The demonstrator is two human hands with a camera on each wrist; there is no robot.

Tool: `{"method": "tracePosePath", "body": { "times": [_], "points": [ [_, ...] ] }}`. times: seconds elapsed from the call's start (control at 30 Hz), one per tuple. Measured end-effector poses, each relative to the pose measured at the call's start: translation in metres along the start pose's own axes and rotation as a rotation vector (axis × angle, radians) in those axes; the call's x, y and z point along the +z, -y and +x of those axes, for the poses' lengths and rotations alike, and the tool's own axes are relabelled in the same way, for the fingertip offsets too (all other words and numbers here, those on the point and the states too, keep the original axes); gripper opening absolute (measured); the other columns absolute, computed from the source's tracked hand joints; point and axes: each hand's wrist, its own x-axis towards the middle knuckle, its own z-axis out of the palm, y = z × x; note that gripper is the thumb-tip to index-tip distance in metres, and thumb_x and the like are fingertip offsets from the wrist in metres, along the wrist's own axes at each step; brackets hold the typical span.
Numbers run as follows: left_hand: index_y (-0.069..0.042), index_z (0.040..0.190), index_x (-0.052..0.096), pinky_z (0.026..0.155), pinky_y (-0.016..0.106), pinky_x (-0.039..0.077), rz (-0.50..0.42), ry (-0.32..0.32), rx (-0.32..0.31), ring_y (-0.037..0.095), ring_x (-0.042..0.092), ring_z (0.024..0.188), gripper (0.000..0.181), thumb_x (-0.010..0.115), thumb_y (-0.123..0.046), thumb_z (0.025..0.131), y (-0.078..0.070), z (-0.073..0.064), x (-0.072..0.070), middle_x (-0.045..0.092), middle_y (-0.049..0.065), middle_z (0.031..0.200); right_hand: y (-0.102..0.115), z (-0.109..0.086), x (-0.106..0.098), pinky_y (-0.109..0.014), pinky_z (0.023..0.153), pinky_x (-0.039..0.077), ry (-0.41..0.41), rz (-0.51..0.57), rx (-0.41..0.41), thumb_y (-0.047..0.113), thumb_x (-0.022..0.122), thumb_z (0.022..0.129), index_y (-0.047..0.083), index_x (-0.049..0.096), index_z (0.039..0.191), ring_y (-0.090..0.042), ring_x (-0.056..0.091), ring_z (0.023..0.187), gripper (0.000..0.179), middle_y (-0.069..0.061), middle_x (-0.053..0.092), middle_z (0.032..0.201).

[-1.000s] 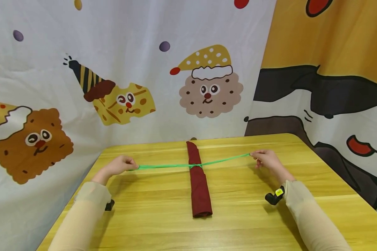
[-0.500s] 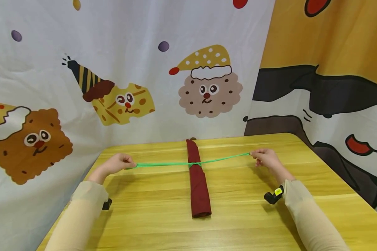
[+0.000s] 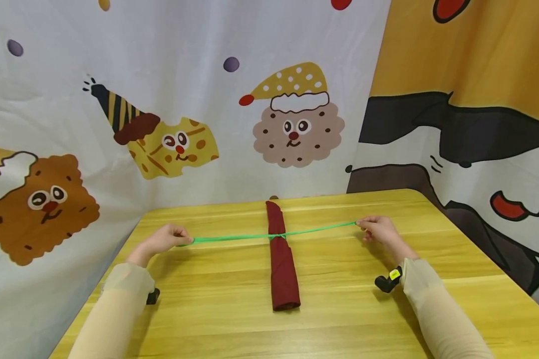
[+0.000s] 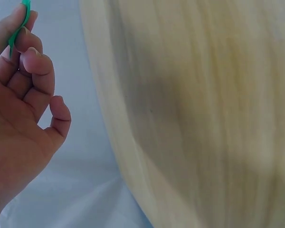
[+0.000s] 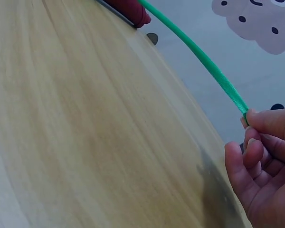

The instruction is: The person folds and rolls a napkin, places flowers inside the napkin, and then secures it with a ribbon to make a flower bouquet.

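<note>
A dark red rolled cloth [image 3: 284, 274] lies lengthwise on the wooden table, its near end showing the coil. Around its upper half runs a green ribbon [image 3: 233, 238], crossed over itself on top of the roll and stretched out to both sides. My left hand [image 3: 163, 238] pinches the ribbon's left end between thumb and forefinger; in the left wrist view a short green tail [image 4: 12, 40] sticks out past the fingers. On the other side, my right hand [image 3: 379, 230] pinches the right end between thumb and fingertip. Both hands are raised above the table, with the ribbon drawn taut.
The wooden table [image 3: 341, 319] spreads under both arms, its far edge close behind the roll. A white curtain [image 3: 184, 50] with cartoon biscuit and cheese figures hangs behind it. A black wrist camera [image 3: 388, 281] is worn at the right sleeve.
Both hands keep their pinch on the ribbon and hold nearly still, dipping slightly. The crossing on the roll looks a little tighter, and the view has shifted slightly.
</note>
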Motion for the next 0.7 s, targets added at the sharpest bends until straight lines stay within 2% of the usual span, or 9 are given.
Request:
{"method": "tracePosePath", "body": {
  "times": [0.17, 0.4, 0.7],
  "points": [
    [0.003, 0.085, 0.064, 0.061, 0.031, 0.032, -0.002, -0.009, -0.015, 0.015, 0.037, 0.064, 0.023, 0.063, -0.018, 0.095, 0.005, -0.002, -0.001, 0.049, 0.002, 0.073, -0.004, 0.003, 0.0, -0.027, 0.06, 0.054, 0.002, 0.002, 0.005, 0.021, 0.062, 0.097, -0.012, 0.057, 0.117, -0.011, 0.053, 0.059, 0.04, -0.008, 0.058, 0.082],
    [0.003, 0.085, 0.063, 0.059, 0.029, 0.032, -0.011, -0.001, -0.025, 0.013, 0.036, 0.063, 0.024, 0.063, -0.019, 0.096, 0.011, -0.006, -0.001, 0.049, 0.001, 0.073, -0.01, 0.003, 0.0, -0.027, 0.057, 0.054, -0.004, 0.018, 0.016, 0.018, 0.061, 0.096, -0.014, 0.057, 0.119, -0.009, 0.051, 0.054, 0.039, -0.002, 0.053, 0.068],
    [-0.001, 0.078, 0.06, 0.056, 0.028, 0.029, 0.0, -0.002, -0.069, 0.012, 0.03, 0.057, 0.026, 0.064, -0.019, 0.095, 0.019, -0.012, -0.001, 0.04, -0.001, 0.064, -0.011, 0.001, 0.004, -0.03, 0.058, 0.055, 0.011, 0.038, 0.038, 0.017, 0.059, 0.098, -0.014, 0.052, 0.124, -0.011, 0.053, 0.053, 0.041, -0.003, 0.051, 0.067]
  ]
}}
